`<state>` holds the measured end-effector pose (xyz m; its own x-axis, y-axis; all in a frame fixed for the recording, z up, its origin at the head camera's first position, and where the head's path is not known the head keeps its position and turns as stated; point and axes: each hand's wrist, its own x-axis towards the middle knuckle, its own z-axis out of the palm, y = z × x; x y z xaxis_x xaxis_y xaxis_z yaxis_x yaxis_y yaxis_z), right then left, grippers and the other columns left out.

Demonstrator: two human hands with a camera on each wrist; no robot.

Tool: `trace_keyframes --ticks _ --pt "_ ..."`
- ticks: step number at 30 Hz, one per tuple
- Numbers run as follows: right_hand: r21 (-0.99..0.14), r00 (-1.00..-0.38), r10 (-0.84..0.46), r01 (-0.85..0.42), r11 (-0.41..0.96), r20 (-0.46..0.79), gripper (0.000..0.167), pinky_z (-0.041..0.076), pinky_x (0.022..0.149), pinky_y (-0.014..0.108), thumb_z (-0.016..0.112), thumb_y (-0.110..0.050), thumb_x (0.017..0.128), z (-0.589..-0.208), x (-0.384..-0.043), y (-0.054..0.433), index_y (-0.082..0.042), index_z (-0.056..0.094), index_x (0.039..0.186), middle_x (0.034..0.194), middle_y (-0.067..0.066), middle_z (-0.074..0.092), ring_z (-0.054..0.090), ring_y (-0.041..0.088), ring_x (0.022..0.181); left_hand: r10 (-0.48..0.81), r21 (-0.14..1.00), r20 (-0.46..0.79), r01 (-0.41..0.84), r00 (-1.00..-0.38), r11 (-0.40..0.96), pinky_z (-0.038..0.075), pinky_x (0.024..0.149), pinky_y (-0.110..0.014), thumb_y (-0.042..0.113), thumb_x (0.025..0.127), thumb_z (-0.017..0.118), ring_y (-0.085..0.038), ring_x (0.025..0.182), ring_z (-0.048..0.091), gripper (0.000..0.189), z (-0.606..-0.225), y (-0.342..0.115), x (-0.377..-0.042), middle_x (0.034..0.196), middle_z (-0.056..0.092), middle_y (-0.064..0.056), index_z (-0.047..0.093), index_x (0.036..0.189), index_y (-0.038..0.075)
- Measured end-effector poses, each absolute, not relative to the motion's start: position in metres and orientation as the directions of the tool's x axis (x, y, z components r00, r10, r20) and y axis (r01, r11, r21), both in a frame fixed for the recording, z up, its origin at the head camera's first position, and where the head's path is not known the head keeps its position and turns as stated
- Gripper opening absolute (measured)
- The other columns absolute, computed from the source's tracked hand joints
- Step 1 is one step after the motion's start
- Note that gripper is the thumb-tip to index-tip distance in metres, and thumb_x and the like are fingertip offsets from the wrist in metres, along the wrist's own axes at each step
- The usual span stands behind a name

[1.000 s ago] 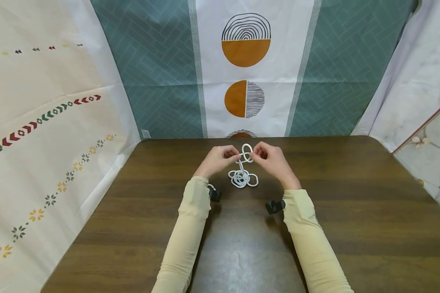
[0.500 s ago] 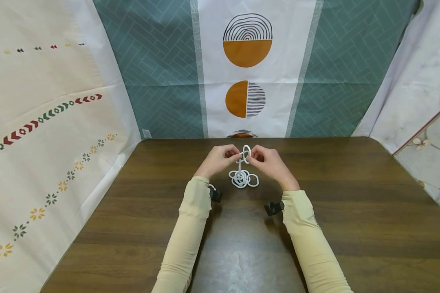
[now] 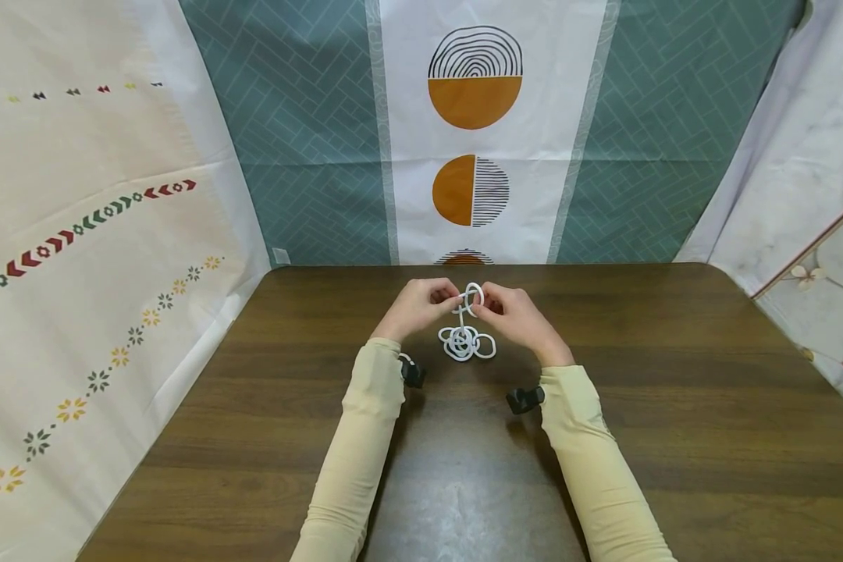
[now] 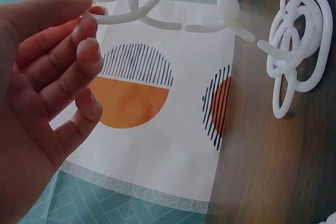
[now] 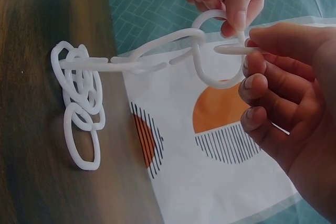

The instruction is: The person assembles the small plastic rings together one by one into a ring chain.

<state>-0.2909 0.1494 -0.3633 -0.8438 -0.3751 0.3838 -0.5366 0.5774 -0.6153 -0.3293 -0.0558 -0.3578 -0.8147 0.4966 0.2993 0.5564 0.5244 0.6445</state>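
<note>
A length of white plastic chain, made of oval links with small gaps, rises from a heap [image 5: 100, 108] on the table between both hands. My left hand [image 3: 419, 306] pinches the raised end link [image 4: 118, 19] between thumb and forefinger; its other fingers are loosely bent in the left wrist view. Opposite it, my right hand [image 3: 518, 314] pinches another white link [image 5: 231, 50], seen edge-on in the right wrist view. That link's free end overlaps the opening of the left hand's link. The fingertips of both hands are close together, and they hide part of both links.
The heap sits on a dark wooden table [image 3: 253, 437], near its back edge. Behind hangs a teal and white cloth [image 3: 309, 156] with orange half-circles. Patterned light cloths hang at the left [image 3: 77, 273] and right. Black wrist cameras [image 3: 525, 399] sit under the sleeves.
The right hand has shifted slightly left, toward the left hand, and its link has turned, looking narrower half a second ago and rounder now. The left hand and the heap have stayed nearly still.
</note>
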Motion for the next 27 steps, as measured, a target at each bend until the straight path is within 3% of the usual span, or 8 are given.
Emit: trace_keyframes --ticks 21,27 --pt "-0.642 -0.857 -0.371 -0.514 0.569 0.357 0.007 0.040 0.060 0.023 0.063 -0.015 0.094 -0.3676 -0.2941 0.1480 -0.009 0.060 0.092 0.072 0.007 0.062 0.050 0.012 0.064 0.528 0.624 0.290 0.576 -0.799 0.529 0.051 0.074 -0.024 0.025 0.092 0.066 -0.010 0.075 0.063 0.013 -0.3584 -0.0479 -0.3281 0.085 0.072 0.000 0.072 0.093 0.014" --pt "-0.703 -0.878 -0.333 -0.475 0.530 0.343 0.008 0.047 0.063 0.023 0.063 -0.011 0.094 -0.3669 -0.2948 0.1478 -0.005 0.059 0.095 0.075 0.015 0.066 0.061 0.023 0.067 0.503 0.654 0.336 0.582 -0.796 0.484 0.051 0.072 -0.023 0.024 0.090 0.069 -0.011 0.076 0.063 0.015 -0.3576 -0.0487 -0.3279 0.088 0.072 -0.002 0.072 0.098 0.011"
